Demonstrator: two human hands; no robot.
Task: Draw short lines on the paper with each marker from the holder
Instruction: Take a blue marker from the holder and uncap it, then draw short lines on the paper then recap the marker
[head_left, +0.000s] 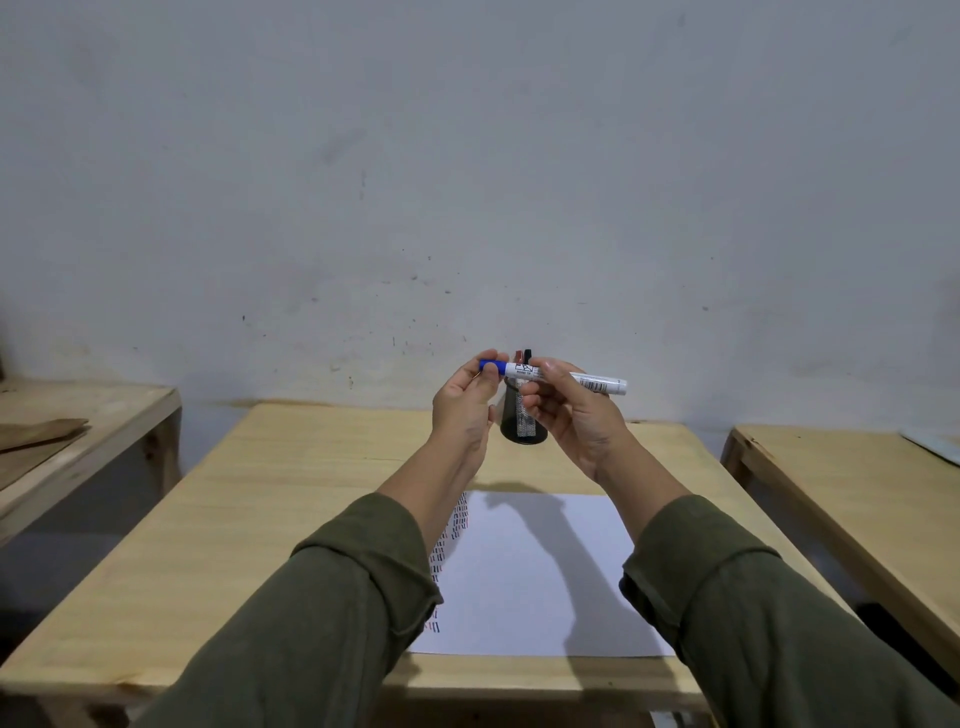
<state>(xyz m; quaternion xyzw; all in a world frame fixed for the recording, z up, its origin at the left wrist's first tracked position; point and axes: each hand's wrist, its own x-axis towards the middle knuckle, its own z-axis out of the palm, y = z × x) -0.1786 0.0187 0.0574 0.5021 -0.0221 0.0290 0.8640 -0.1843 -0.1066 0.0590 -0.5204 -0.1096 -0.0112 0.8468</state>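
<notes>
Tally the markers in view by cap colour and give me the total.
Blue cap: 1, the blue marker held in both the left hand and right hand
Red cap: 1, the red marker in the holder
Black cap: 1, the black marker in the holder
Total: 3

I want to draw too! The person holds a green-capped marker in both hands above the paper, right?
Not quite: the head view shows the marker has a blue cap, not green. Both the left hand and right hand hold it above the paper.
</notes>
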